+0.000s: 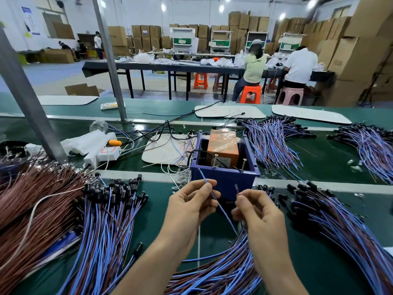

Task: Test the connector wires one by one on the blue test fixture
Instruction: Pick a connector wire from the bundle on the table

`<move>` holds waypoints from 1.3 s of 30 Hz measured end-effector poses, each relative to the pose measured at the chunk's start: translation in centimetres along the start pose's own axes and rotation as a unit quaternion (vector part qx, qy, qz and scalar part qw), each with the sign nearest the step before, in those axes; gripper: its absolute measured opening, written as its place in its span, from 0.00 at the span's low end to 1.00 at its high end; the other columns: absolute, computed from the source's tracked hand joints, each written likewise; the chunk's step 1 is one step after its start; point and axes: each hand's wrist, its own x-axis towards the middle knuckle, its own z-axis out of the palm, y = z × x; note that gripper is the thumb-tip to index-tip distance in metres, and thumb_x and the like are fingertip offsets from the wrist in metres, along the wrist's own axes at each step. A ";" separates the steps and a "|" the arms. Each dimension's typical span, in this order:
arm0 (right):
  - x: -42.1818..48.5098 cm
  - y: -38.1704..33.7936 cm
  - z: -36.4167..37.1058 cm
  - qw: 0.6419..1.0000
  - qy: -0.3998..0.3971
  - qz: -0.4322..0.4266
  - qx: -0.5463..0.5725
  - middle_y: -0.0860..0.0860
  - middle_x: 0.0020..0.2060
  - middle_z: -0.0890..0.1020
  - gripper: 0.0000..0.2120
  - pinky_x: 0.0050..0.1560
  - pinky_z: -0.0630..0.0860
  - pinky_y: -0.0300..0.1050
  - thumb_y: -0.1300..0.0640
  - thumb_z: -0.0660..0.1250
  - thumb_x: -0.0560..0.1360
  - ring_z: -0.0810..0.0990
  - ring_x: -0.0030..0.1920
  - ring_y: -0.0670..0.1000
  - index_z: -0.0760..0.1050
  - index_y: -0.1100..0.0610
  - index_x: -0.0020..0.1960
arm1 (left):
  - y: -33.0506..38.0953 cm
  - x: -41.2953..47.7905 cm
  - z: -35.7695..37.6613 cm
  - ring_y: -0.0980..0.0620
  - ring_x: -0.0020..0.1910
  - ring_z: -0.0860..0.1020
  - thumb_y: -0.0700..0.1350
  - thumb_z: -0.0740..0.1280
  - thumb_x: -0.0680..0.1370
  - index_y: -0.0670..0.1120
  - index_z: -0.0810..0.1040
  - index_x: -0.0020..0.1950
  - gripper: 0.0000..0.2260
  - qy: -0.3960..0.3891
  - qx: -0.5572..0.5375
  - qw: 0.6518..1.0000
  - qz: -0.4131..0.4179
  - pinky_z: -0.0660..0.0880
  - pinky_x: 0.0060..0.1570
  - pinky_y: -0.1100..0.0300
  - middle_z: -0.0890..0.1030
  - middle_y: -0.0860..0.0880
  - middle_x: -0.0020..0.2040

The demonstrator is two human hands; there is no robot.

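Head view. Blue lead (202, 175) of the connector wire under test: pinched near its free end between thumb and forefinger of left hand (189, 206). Long axis runs on a diagonal, from the bundle (223, 271) low by my right wrist, up and leftward across the gap between the hands. Tip points up and away from me, at the near left corner of the blue test fixture (225, 182); whether it touches the rim I cannot tell. Brown lead (236, 188): right hand (257, 211) pinches it, fingers curled. Short stub stands near upright, tip pointing up along the fixture's near wall. Connector end of this wire is lost in the bundle.

Fixture sits just beyond both hands, open-topped, orange block (223, 145) inside. At its near rim stand the left screw post (215, 160) and right screw post (243, 165), both upright.

Judgement on the step: each bare tip wants its own post, blue to left, brown to right. Grip close to the tips so they do not whip. Keep the two ends apart so they never meet each other. Brown stub needs lifting, since it sits below the rim. Steady touch on both at once; where the result shows I cannot tell.

Around: left heap (110, 209) and right heap (340, 226) of like wires with black connectors on the green worktop (148, 241); white power strip (102, 154) off to the fixture's left.
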 end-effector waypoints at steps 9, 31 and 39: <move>8.9 -0.6 -4.5 0.991 -0.021 0.081 -0.100 0.48 0.28 0.81 0.08 0.24 0.67 0.30 0.68 0.69 0.73 0.70 0.23 0.39 0.82 0.58 0.40 | 2.0 7.1 -1.1 0.60 0.23 0.68 0.42 0.65 0.79 0.43 0.83 0.41 0.10 -0.050 0.215 0.972 -0.079 0.70 0.26 0.71 0.78 0.52 0.29; 13.2 0.7 -3.3 0.979 -0.034 0.021 -0.199 0.47 0.30 0.79 0.06 0.33 0.66 0.34 0.66 0.70 0.73 0.72 0.28 0.40 0.83 0.57 0.41 | 1.8 10.0 -1.6 0.58 0.21 0.66 0.45 0.67 0.78 0.45 0.85 0.41 0.10 -0.088 0.364 0.927 -0.028 0.65 0.23 0.68 0.76 0.53 0.26; 13.0 1.0 -3.1 0.978 -0.034 0.008 -0.204 0.48 0.29 0.79 0.09 0.32 0.65 0.34 0.67 0.69 0.73 0.72 0.23 0.37 0.82 0.54 0.39 | 1.8 9.9 -1.2 0.58 0.22 0.65 0.46 0.68 0.78 0.47 0.85 0.40 0.09 -0.075 0.376 0.924 -0.009 0.64 0.22 0.68 0.76 0.55 0.26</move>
